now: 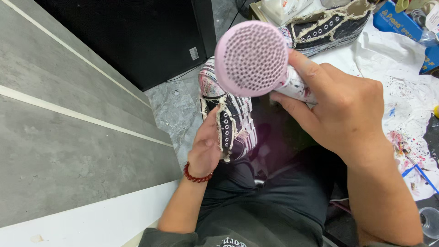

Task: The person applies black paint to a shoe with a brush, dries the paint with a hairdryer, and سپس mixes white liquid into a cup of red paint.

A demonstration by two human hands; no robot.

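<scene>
My right hand [338,110] grips a pink hair dryer [252,58] by its paint-spattered handle, with the round honeycomb grille facing the camera. Just below it, my left hand [206,147] holds a dark canvas sneaker [227,116] with frayed white edges, metal eyelets and a paint-splashed toe. The hand is tucked inside and behind the shoe's side. A red bead bracelet sits on my left wrist. The dryer hangs directly over the shoe and hides part of it.
A second matching sneaker [330,26] lies on the paint-stained white cloth [402,87] at the upper right. Blue boxes [395,20], brushes [418,169] and a clear cup [430,222] sit along the right edge. A grey wall [68,132] fills the left; a black cabinet [137,36] stands behind.
</scene>
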